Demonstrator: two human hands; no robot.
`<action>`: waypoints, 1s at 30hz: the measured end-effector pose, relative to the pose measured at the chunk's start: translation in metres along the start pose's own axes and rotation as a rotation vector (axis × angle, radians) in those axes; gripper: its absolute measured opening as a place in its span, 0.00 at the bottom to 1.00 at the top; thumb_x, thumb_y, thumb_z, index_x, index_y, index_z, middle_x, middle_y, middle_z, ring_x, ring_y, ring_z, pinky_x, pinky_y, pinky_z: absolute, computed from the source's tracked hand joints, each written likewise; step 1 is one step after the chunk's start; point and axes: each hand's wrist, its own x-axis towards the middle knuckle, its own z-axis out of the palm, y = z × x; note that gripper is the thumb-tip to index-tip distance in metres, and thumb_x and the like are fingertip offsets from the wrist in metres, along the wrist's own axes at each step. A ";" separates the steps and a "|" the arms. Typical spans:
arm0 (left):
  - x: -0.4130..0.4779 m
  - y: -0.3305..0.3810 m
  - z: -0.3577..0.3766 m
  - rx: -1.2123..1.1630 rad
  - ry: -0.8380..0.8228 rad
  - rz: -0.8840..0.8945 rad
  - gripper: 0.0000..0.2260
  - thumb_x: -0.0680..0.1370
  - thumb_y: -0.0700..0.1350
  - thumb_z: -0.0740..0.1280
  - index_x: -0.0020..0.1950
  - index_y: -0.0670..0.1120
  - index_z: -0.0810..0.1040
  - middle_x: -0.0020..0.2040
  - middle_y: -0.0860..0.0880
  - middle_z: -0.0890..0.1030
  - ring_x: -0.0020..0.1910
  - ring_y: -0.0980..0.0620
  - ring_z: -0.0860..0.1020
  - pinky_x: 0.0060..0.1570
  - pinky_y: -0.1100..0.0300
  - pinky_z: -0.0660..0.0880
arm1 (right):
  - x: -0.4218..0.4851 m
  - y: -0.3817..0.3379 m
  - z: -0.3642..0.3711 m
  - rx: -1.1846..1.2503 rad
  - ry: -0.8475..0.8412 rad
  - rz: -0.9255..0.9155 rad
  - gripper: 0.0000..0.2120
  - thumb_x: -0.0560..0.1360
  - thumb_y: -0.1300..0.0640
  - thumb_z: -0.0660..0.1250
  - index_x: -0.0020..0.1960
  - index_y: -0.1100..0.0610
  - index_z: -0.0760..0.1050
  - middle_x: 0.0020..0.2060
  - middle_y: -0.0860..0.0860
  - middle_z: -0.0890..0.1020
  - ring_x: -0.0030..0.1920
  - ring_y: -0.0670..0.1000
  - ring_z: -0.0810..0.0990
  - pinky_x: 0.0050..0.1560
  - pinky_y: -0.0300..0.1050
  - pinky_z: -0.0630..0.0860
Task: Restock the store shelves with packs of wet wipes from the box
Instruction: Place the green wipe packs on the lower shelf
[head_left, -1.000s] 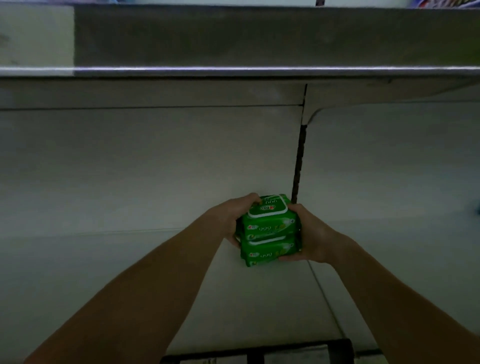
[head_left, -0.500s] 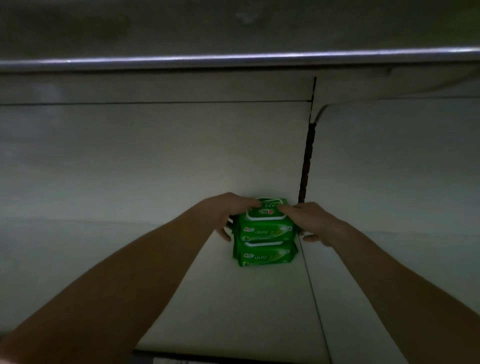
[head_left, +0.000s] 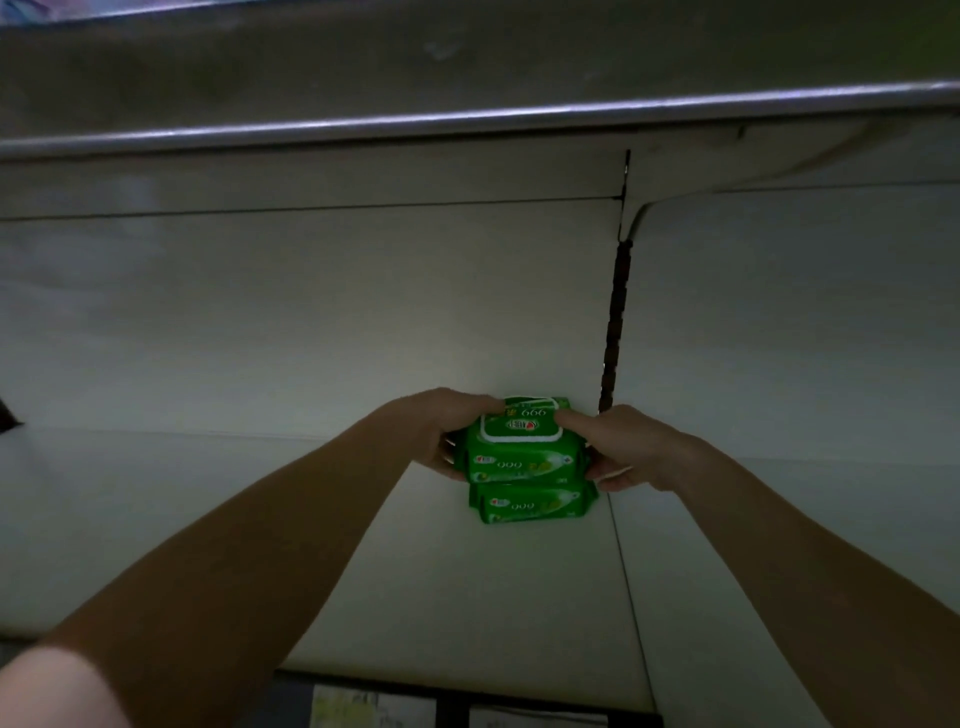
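Head, pack (head_left: 522, 449) between left hand (head_left: 444, 431), right hand (head_left: 621, 447)

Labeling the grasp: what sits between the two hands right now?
In the head view, the top green wet wipes pack lies between left hand and right hand, stacked on a second pack.

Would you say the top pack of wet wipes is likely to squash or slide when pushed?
Probably squashy: the top pack is a soft film pouch. Its glossy wrap may slide on the lower pack.

Pale shelf (head_left: 311, 519) — the lower wipes pack (head_left: 530, 506) flat on it, near the back panel (head_left: 311, 312).
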 end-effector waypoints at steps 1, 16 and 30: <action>-0.001 0.001 -0.001 0.002 -0.010 0.000 0.11 0.77 0.49 0.69 0.54 0.43 0.77 0.55 0.41 0.79 0.51 0.43 0.79 0.48 0.48 0.79 | -0.001 -0.001 0.000 0.016 -0.032 -0.004 0.22 0.74 0.42 0.68 0.55 0.59 0.77 0.49 0.54 0.82 0.45 0.50 0.81 0.40 0.42 0.78; -0.002 0.002 -0.036 0.034 0.013 0.196 0.16 0.74 0.39 0.69 0.60 0.39 0.77 0.55 0.39 0.81 0.51 0.44 0.81 0.49 0.49 0.80 | 0.007 0.014 0.003 -0.075 -0.007 0.114 0.22 0.76 0.47 0.67 0.62 0.62 0.68 0.53 0.57 0.78 0.49 0.53 0.79 0.43 0.45 0.78; -0.004 -0.007 -0.042 -0.021 -0.018 0.172 0.13 0.74 0.39 0.69 0.58 0.43 0.75 0.51 0.42 0.82 0.47 0.46 0.82 0.45 0.52 0.81 | 0.010 -0.012 0.015 -0.022 -0.094 0.016 0.19 0.71 0.58 0.73 0.59 0.63 0.75 0.45 0.55 0.83 0.41 0.51 0.83 0.35 0.40 0.81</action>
